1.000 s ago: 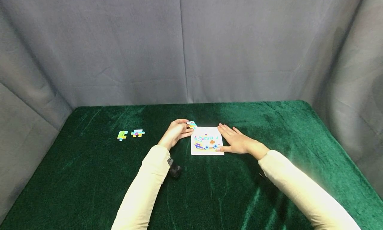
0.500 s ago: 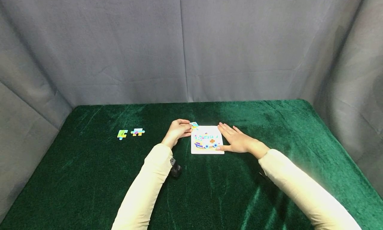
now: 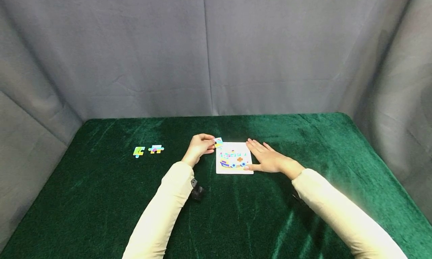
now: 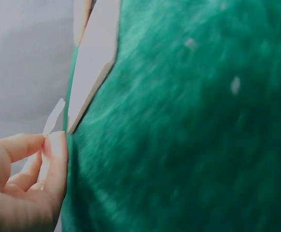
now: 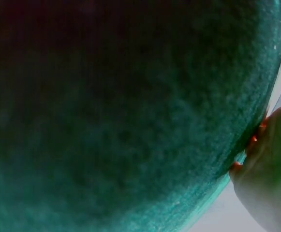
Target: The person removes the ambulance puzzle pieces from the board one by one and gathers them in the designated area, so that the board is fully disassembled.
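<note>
While left fingers (image 4: 57, 158) pinch a puzzle piece (image 3: 219, 141), splayed right fingers (image 3: 256, 147) touch the board (image 3: 233, 171).

The head camera looks forward and down across the worktop (image 3: 101, 214) to the curtain (image 3: 135, 56) beyond its far edge. Both wrist cameras sit close and low: the left catches the left hand (image 4: 26, 179) and white board (image 4: 96, 58), shared with the head view; the right mostly faces worktop beside the right hand (image 5: 268, 166).
</note>
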### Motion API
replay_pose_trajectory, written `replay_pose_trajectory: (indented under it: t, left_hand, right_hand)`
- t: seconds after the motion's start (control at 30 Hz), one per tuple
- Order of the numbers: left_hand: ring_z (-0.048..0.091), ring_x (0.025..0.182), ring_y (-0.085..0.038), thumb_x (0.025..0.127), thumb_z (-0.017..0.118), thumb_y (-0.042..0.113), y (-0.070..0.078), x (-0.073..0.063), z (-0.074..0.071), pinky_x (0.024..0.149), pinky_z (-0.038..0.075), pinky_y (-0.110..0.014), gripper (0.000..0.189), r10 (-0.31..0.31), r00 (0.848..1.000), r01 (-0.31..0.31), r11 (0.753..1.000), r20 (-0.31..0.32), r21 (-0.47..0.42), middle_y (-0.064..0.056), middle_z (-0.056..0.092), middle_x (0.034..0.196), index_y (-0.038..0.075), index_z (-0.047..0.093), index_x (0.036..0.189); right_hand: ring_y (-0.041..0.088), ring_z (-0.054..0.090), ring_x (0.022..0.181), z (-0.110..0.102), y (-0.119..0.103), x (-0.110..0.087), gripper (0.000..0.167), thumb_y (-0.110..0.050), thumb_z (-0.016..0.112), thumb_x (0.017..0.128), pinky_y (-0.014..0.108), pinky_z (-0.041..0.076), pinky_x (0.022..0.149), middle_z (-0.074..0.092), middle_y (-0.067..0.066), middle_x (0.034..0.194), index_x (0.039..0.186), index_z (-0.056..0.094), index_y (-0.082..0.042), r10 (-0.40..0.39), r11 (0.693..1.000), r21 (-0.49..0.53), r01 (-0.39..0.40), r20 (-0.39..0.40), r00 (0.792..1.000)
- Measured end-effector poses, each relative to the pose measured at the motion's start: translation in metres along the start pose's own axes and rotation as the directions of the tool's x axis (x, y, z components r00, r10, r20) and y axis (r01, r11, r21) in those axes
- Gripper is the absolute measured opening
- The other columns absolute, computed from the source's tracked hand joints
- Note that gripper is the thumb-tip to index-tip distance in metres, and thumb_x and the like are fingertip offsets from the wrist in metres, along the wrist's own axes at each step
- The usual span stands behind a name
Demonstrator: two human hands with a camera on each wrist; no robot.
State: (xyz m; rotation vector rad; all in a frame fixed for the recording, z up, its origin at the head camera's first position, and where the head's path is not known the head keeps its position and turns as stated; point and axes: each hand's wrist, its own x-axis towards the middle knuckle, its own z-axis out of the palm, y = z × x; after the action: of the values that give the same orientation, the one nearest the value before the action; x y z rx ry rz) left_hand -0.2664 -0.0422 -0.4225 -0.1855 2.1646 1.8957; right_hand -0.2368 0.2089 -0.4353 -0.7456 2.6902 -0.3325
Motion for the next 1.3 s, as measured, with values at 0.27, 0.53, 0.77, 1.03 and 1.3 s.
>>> replay_pose_trajectory:
  t: [0.27, 0.53, 0.77, 1.03, 1.3]
  left_hand:
    - [0.056, 0.062, -0.003, 0.093, 0.054, 0.002, 0.008, -0.005, -0.029, 0.059, 0.052, -0.014, 0.029, 0.006, 0.999, -0.006, 1.0, 0.034, 0.01, -0.001, 0.058, 0.081, -0.012, 0.055, 0.12]
    - [0.055, 0.066, -0.003, 0.095, 0.051, 0.003, 0.01, -0.012, -0.057, 0.062, 0.052, -0.014, 0.031, 0.025, 0.999, -0.027, 0.994, 0.02, 0.107, 0.0, 0.058, 0.084, -0.011, 0.054, 0.122]
    - [0.055, 0.068, -0.002, 0.095, 0.05, 0.003, 0.009, -0.015, -0.081, 0.063, 0.051, -0.013, 0.031, 0.023, 1.0, -0.023, 0.983, 0.005, 0.184, 0.0, 0.058, 0.085, -0.01, 0.053, 0.123]
    - [0.054, 0.067, 0.0, 0.096, 0.048, 0.001, 0.002, -0.016, -0.109, 0.061, 0.049, -0.013, 0.032, 0.06, 0.998, -0.05, 0.967, -0.031, 0.249, 0.001, 0.059, 0.085, -0.011, 0.052, 0.125]
    - [0.052, 0.064, 0.003, 0.096, 0.048, 0.001, -0.003, -0.019, -0.131, 0.059, 0.048, -0.012, 0.032, 0.072, 0.995, -0.052, 0.96, -0.064, 0.274, 0.009, 0.054, 0.075, -0.013, 0.051, 0.125]
  right_hand:
    - [0.035, 0.01, 0.148, -0.001, 0.0, -0.001, 0.09, -0.05, 0.055, 0.092, 0.057, 0.01, 0.118, 0.009, 0.02, 0.16, 0.152, 0.011, 0.0, -0.001, 1.0, 0.006, 0.001, -0.002, 1.0]
    - [0.035, 0.01, 0.149, 0.0, 0.001, -0.001, 0.09, -0.049, 0.056, 0.092, 0.057, 0.009, 0.118, 0.009, 0.019, 0.16, 0.152, 0.01, 0.0, 0.001, 1.0, 0.013, -0.001, -0.002, 1.0]
    - [0.036, 0.01, 0.148, -0.001, -0.001, -0.001, 0.089, -0.049, 0.055, 0.092, 0.058, 0.01, 0.118, 0.01, 0.02, 0.16, 0.152, 0.011, 0.001, -0.008, 1.0, 0.003, 0.008, -0.001, 1.0]
    - [0.034, 0.008, 0.149, -0.002, -0.002, -0.002, 0.09, -0.048, 0.056, 0.092, 0.057, 0.008, 0.118, 0.008, 0.018, 0.161, 0.152, 0.009, -0.001, 0.009, 1.0, 0.026, -0.009, 0.01, 1.0]
    - [0.035, 0.009, 0.148, -0.002, -0.001, -0.001, 0.09, -0.05, 0.055, 0.092, 0.057, 0.009, 0.118, 0.009, 0.02, 0.16, 0.152, 0.01, 0.0, 0.002, 1.0, 0.013, -0.002, 0.001, 1.0]
